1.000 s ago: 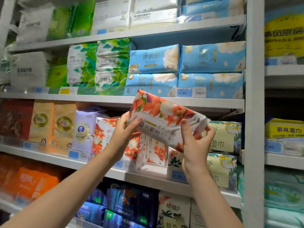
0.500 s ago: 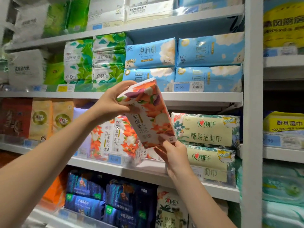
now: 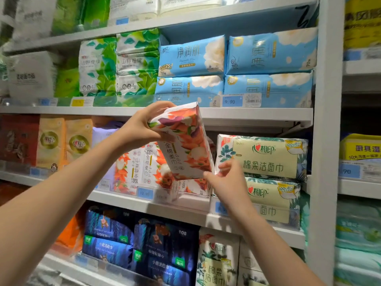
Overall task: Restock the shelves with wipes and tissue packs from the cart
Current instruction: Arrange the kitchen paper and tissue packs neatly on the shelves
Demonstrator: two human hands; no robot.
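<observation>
Both hands hold one orange floral pack [image 3: 185, 141] tilted before the middle shelf [image 3: 185, 215], left hand [image 3: 142, 129] curled round its top, right hand [image 3: 228, 182] pinching its lower corner, above matching packs [image 3: 140, 168].

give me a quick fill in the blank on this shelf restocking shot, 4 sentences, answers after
1. The left hand grips the ___ end of the orange floral pack.
2. The right hand pinches that pack's ___ corner.
3. The blue price tag below the light blue packs reads ___.
4. Right of the held pack, ___ pale green packs lie stacked.

Missing words: top; bottom; 9.90; two
</observation>
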